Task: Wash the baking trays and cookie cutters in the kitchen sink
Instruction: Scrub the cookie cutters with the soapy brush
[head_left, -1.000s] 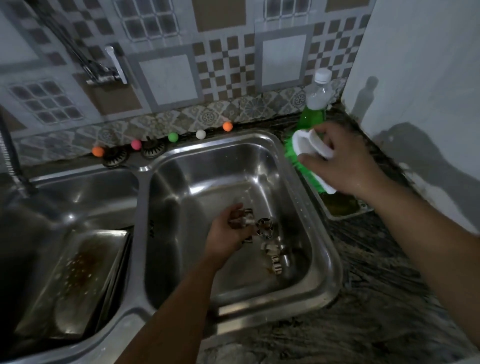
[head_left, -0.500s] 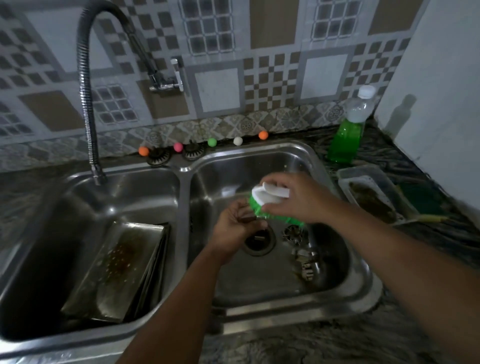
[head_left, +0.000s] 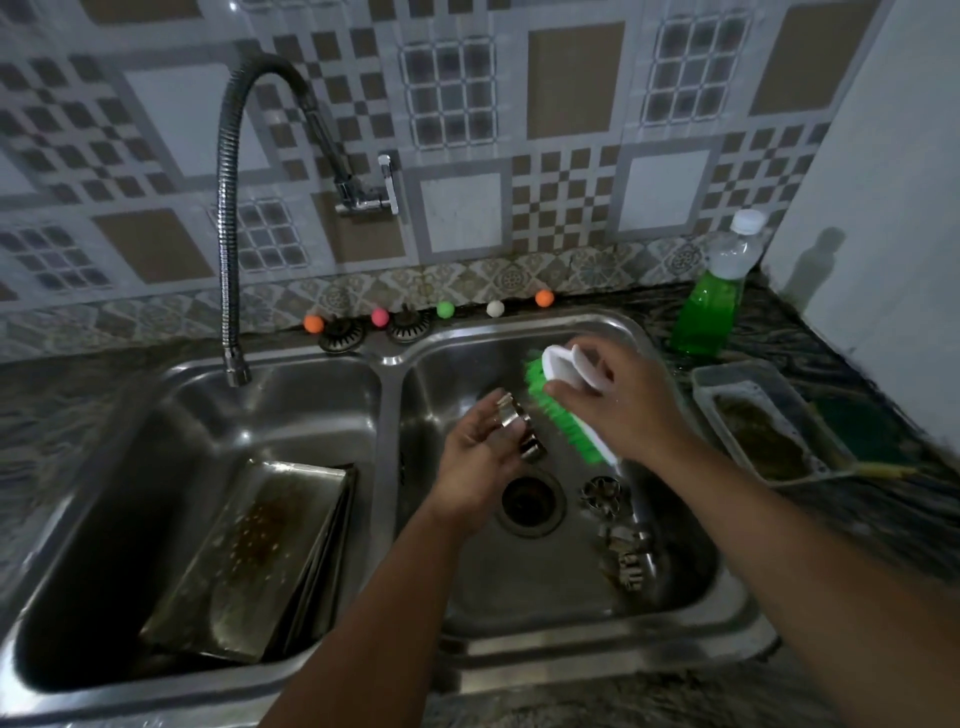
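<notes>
Scrubbing over the steel sink (head_left: 675, 631)
Left hand (head_left: 480, 457) pinches a ridged metal cookie cutter (head_left: 522, 428); right hand (head_left: 623, 405) grips a green-bristled white brush (head_left: 558, 402).

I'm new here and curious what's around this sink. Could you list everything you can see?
sink: one, steel, two basins
baking trays: a stack, count unclear, metal, stained, leaning in left basin
cookie cutter: one, metal, in left hand
cookie cutters: several, metal, on right basin floor
scrub brush: one, white with green bristles, in right hand
faucet: one, grey, over left basin
bottle: one, green liquid, on counter
small balls: five, mixed colours, behind sink
container: one, clear, right counter
left hand: holds cutter
right hand: grips brush
</notes>
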